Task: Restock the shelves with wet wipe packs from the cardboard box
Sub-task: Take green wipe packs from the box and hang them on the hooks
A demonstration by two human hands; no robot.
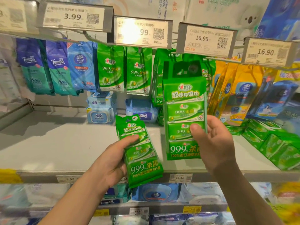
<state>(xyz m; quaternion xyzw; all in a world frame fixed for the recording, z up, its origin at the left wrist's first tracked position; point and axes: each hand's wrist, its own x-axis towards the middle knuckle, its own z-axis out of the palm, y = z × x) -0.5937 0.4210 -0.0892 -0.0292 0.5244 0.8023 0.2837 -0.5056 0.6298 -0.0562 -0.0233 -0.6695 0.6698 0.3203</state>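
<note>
Your right hand (212,142) pinches a green wet wipe pack (185,114) raised toward the hook at twelve o'clock — miss its hang hole and it drops. Your left hand (112,161) grips a spare pack (139,153) at seven o'clock — it could slip.

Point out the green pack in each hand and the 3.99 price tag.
Left-hand green pack (142,159): head view, on its middle front.
Right-hand green pack (183,114): head view, on its upper front.
3.99 price tag (73,16): head view, on the price digits.
</note>
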